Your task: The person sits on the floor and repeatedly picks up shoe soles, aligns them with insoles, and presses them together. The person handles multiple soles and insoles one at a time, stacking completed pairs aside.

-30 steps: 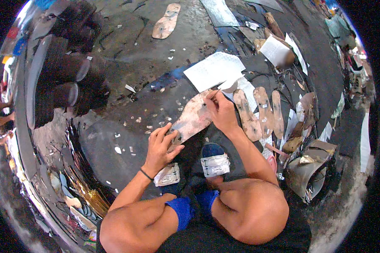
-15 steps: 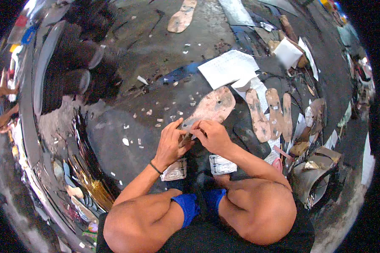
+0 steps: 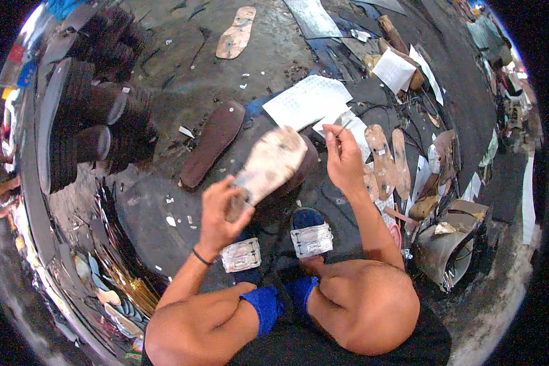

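My left hand grips the narrow end of a pale, stained sole-shaped piece, its fingers wrapped round that end. The piece is blurred and tilts up to the right. Behind it a dark brown sole shows in part; I cannot tell whether the two touch. Another dark brown sole lies on the ground farther left. My right hand is raised apart from the pale piece, thumb and fingertips drawn together. Whatever its fingertips hold, if anything, is too small to make out.
White paper sheets lie ahead. Pale sole-shaped pieces rest at the right, near an overturned container. Stacked dark soles stand at the left. Another sole-shaped piece lies far off. My sandalled feet are below.
My right hand has left the pale piece and moved up and right. My left hand has shifted left and down with it. Dark brown soles now show where scraps lay.
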A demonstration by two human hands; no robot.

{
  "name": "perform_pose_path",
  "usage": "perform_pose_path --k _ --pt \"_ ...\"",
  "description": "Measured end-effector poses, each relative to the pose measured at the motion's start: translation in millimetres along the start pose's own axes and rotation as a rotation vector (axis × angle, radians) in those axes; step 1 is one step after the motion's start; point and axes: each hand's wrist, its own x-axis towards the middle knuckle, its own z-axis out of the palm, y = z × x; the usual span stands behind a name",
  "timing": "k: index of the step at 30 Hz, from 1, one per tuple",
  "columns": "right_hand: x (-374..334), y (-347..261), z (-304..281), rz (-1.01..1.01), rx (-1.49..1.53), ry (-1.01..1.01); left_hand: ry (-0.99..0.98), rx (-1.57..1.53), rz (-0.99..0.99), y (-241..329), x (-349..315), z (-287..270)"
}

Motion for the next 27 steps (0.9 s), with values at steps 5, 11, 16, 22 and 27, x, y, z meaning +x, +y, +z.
perform_pose_path --k 5,11,16,22,27 --pt "-5 16 10 0.044 -0.171 -0.323 -0.116 0.04 0.011 -4 -17 33" --pt "2 37 26 0.075 -0.074 -0.237 -0.1 0.009 -0.039 -11 -17 41" --pt "12 46 29 0.148 -0.074 -0.304 -0.062 -0.005 -0.044 -9 -16 42" --pt "2 -6 21 0.11 0.079 -0.16 -0.061 0.019 -0.04 -12 -18 45" --pt "-5 -14 34 0.095 0.062 -0.22 -0.052 0.001 -0.022 -16 -18 48"
